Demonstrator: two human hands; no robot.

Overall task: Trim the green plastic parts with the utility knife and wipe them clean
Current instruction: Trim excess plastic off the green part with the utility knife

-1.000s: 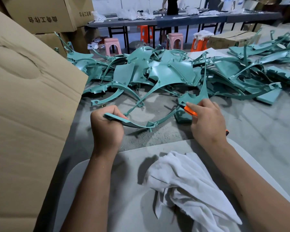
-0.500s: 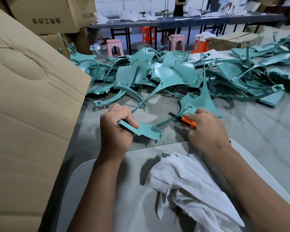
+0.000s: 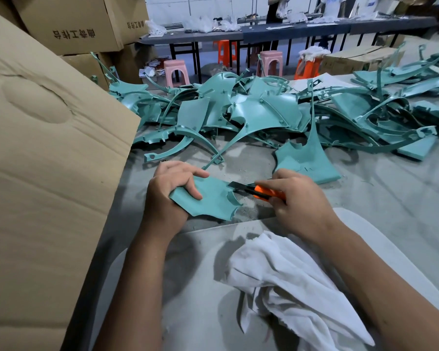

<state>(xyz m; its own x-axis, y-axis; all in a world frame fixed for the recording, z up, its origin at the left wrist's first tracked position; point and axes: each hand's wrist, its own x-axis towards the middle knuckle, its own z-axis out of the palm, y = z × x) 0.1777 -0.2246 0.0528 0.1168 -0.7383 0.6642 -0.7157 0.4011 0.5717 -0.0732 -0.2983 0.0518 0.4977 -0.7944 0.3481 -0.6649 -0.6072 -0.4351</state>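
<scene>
My left hand [image 3: 171, 192] grips a flat green plastic part [image 3: 213, 200] just above the grey table, thumb on its upper face. My right hand [image 3: 298, 202] holds an orange utility knife [image 3: 261, 191], and its dark blade touches the part's right edge. A white rag [image 3: 287, 282] lies crumpled on a pale board [image 3: 195, 287] right in front of me, under my right forearm. A large heap of green plastic parts [image 3: 259, 110] covers the table behind my hands, and one wide green piece [image 3: 306, 158] lies just beyond the knife.
A big cardboard box flap [image 3: 48, 173] walls off the left side. More boxes [image 3: 71, 24] are stacked at the back left. Dust and shavings cover the grey table [image 3: 390, 188]. Far tables, pink and orange stools and people stand in the background.
My left hand has turned the green part so its flat face is up and drawn it nearer. My right hand has brought the knife blade against its right edge.
</scene>
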